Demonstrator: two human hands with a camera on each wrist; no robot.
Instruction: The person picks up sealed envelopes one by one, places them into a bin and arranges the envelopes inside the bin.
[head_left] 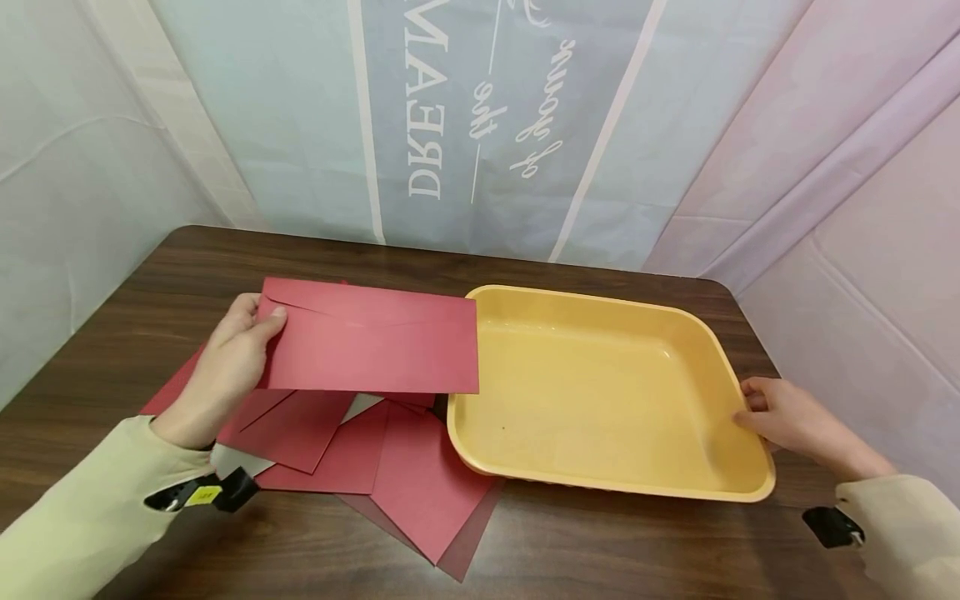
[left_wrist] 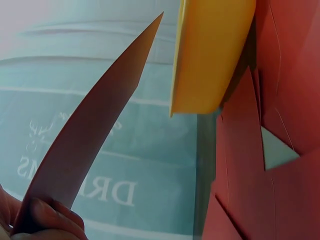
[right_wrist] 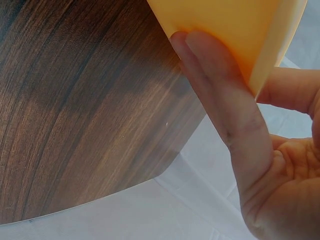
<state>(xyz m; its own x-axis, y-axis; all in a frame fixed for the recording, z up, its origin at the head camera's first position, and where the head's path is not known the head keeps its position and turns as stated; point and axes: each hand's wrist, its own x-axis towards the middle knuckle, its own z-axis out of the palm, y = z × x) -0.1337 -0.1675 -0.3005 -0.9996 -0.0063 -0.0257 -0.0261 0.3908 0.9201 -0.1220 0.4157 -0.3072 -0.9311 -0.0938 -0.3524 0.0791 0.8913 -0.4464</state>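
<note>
Between thumb and fingers my left hand (head_left: 238, 346) grips a red envelope (head_left: 375, 337) by its left end. The envelope is held up above the pile, its flap side facing me and its right end overlapping the basin's rim in the head view. From the left wrist it appears edge-on and slightly bowed. Below lie several more red envelopes (head_left: 427, 475), overlapping and fanned out. My right hand (head_left: 791, 421) pinches the right rim of a yellow plastic basin (head_left: 600, 392). In the right wrist view, fingers lie along the outer wall of the basin (right_wrist: 220, 20) and the thumb is on the other side.
The dark wood-grain table (head_left: 300, 550) has rounded back corners. White-green pieces (head_left: 243, 461) show among the piled envelopes. A printed cloth (head_left: 495, 133) hangs behind the table, with pale fabric (head_left: 885, 250) on the right side.
</note>
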